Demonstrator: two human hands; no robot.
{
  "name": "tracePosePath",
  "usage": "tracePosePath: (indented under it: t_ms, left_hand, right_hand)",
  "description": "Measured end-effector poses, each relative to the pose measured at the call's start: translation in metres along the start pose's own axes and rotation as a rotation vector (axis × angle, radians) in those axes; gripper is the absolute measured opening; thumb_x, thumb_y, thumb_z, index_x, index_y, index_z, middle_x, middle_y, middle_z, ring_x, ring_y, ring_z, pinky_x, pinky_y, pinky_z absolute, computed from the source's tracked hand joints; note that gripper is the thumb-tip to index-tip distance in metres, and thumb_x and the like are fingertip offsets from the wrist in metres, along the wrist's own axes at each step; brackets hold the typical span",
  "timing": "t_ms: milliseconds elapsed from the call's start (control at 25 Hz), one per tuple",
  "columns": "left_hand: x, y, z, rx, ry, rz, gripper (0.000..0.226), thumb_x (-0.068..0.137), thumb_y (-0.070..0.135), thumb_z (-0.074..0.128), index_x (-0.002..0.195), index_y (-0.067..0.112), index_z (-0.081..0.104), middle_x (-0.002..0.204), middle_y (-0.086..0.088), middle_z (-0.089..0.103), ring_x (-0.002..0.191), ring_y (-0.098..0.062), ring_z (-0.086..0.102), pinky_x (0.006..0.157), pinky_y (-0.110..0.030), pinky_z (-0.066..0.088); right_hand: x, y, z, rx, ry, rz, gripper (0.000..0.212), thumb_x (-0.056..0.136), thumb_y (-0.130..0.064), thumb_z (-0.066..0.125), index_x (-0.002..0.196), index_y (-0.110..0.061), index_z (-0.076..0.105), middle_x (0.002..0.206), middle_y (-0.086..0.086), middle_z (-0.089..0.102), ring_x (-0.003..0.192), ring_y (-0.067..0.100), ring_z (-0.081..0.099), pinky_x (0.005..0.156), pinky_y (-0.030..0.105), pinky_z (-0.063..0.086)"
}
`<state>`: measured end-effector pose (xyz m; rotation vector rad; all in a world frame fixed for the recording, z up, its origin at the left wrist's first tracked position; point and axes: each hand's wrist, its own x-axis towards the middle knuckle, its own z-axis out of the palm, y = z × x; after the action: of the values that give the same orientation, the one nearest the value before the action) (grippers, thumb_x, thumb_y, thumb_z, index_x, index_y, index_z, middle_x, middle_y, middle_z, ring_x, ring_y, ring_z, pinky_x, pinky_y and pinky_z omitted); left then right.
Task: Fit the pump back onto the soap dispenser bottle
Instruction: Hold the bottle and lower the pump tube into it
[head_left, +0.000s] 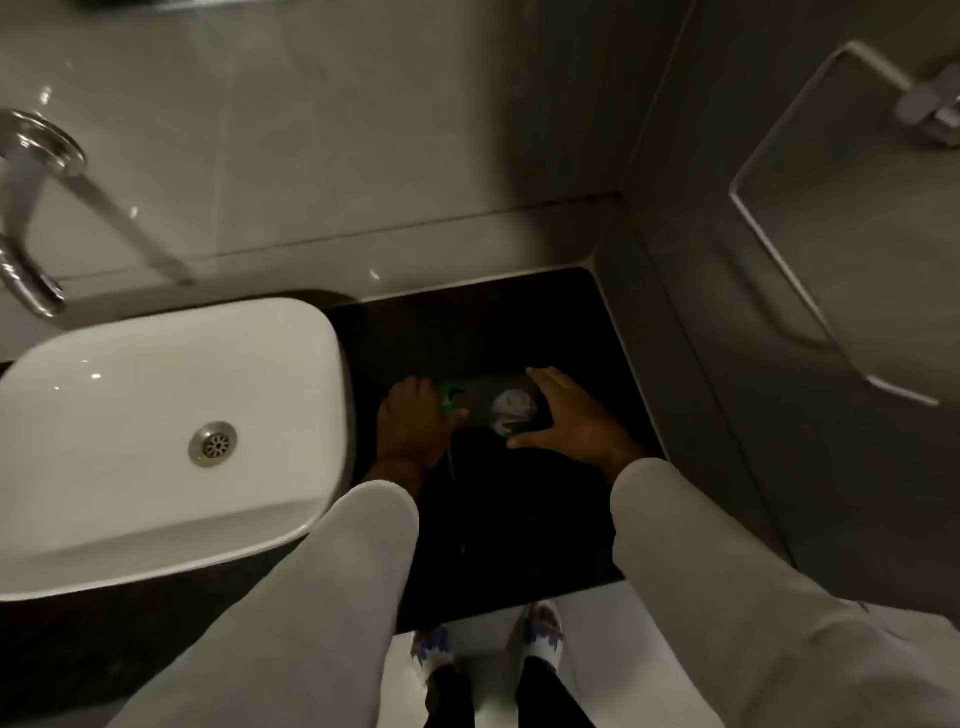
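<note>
A dark, see-through soap dispenser bottle (498, 408) with a pale round patch rests on the black counter (519, 322), dimly lit. My right hand (569, 418) spans it from the right, thumb below and fingers above. At the bottle's left end is the green pump (451, 402), held in the closed fingers of my left hand (410, 428). A thin tube (451, 462) trails from the pump toward me. Whether the pump sits in the bottle's neck I cannot tell.
A white basin (156, 415) with a metal drain stands just left of my left hand. A chrome tap (31, 218) is on the wall at far left. Grey walls close in the counter behind and to the right, where a glass shelf (810, 218) juts out.
</note>
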<state>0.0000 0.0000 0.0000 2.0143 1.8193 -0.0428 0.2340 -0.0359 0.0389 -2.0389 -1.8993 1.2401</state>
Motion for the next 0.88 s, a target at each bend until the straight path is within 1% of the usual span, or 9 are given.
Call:
tracePosePath:
  t_ms: [120, 240, 320, 520, 600, 680, 760, 840, 880]
  left_hand:
    - [0.003, 0.0, 0.017, -0.049, -0.023, -0.182, 0.062, 0.092, 0.061, 0.063, 0.128, 0.01, 0.058, 0.133, -0.017, 0.061, 0.128, -0.037, 0.054, 0.103, -0.049, 0.042]
    - [0.006, 0.005, 0.022, -0.111, -0.038, -0.252, 0.054, 0.092, 0.06, 0.063, 0.12, 0.014, 0.066, 0.124, -0.015, 0.069, 0.121, -0.037, 0.062, 0.102, -0.051, 0.049]
    - [0.012, 0.006, 0.024, -0.144, -0.02, -0.268, 0.048, 0.093, 0.056, 0.064, 0.117, 0.014, 0.069, 0.118, -0.015, 0.072, 0.115, -0.037, 0.066, 0.097, -0.052, 0.053]
    - [0.027, -0.002, 0.022, -0.279, -0.051, -0.337, 0.044, 0.091, 0.05, 0.068, 0.116, 0.014, 0.067, 0.118, -0.015, 0.07, 0.111, -0.037, 0.067, 0.097, -0.05, 0.056]
    - [0.031, -0.006, 0.015, -0.354, -0.074, -0.35, 0.038, 0.093, 0.042, 0.069, 0.113, 0.01, 0.071, 0.115, -0.017, 0.072, 0.108, -0.038, 0.069, 0.095, -0.049, 0.058]
    - [0.033, -0.004, -0.003, -0.554, 0.028, -0.354, 0.031, 0.093, 0.034, 0.072, 0.109, 0.008, 0.076, 0.109, -0.017, 0.076, 0.104, -0.035, 0.072, 0.094, -0.046, 0.06]
    - [0.029, 0.008, -0.034, -0.783, 0.232, -0.293, 0.027, 0.09, 0.029, 0.077, 0.109, 0.01, 0.079, 0.103, -0.008, 0.078, 0.096, -0.023, 0.074, 0.092, -0.043, 0.061]
    - [0.021, 0.025, -0.065, -0.9, 0.428, -0.132, 0.026, 0.087, 0.027, 0.081, 0.109, 0.012, 0.079, 0.103, -0.002, 0.078, 0.095, -0.016, 0.074, 0.092, -0.036, 0.061]
    - [0.016, 0.034, -0.078, -0.975, 0.483, -0.023, 0.027, 0.087, 0.024, 0.082, 0.11, 0.01, 0.079, 0.106, -0.004, 0.079, 0.1, -0.018, 0.075, 0.093, -0.033, 0.06]
  right_hand:
    - [0.01, 0.008, 0.012, 0.17, 0.066, -0.05, 0.098, 0.072, -0.032, 0.094, 0.155, -0.011, 0.047, 0.164, 0.009, 0.044, 0.153, 0.027, 0.042, 0.126, 0.042, 0.038]
    - [0.012, 0.014, 0.022, 0.259, 0.154, -0.051, 0.07, 0.076, -0.024, 0.091, 0.139, -0.007, 0.065, 0.152, 0.009, 0.058, 0.143, 0.027, 0.054, 0.12, 0.035, 0.044]
    - [0.013, 0.016, 0.019, 0.276, 0.162, -0.059, 0.064, 0.077, -0.023, 0.09, 0.135, -0.006, 0.069, 0.151, 0.009, 0.059, 0.142, 0.026, 0.054, 0.119, 0.034, 0.043]
    - [0.022, 0.015, 0.008, 0.173, 0.061, -0.05, 0.071, 0.079, -0.025, 0.089, 0.142, -0.003, 0.062, 0.157, 0.011, 0.05, 0.15, 0.028, 0.043, 0.121, 0.032, 0.034]
    - [0.025, 0.013, 0.006, 0.148, 0.035, -0.039, 0.073, 0.081, -0.027, 0.087, 0.145, -0.005, 0.06, 0.16, 0.01, 0.047, 0.154, 0.028, 0.037, 0.127, 0.038, 0.032]
    - [0.029, 0.012, 0.003, 0.135, 0.021, -0.05, 0.07, 0.083, -0.029, 0.084, 0.144, -0.006, 0.06, 0.161, 0.008, 0.046, 0.156, 0.028, 0.033, 0.129, 0.048, 0.032]
    - [0.032, 0.01, 0.001, 0.118, 0.009, -0.059, 0.063, 0.084, -0.03, 0.083, 0.14, -0.006, 0.064, 0.16, 0.006, 0.046, 0.155, 0.028, 0.036, 0.128, 0.051, 0.034]
    - [0.034, 0.008, -0.002, 0.1, -0.001, -0.062, 0.058, 0.084, -0.03, 0.083, 0.134, -0.005, 0.068, 0.16, 0.005, 0.046, 0.152, 0.028, 0.039, 0.125, 0.051, 0.038]
    - [0.035, 0.007, -0.003, 0.091, -0.005, -0.058, 0.057, 0.084, -0.031, 0.083, 0.133, -0.006, 0.069, 0.161, 0.005, 0.044, 0.151, 0.028, 0.04, 0.124, 0.052, 0.039]
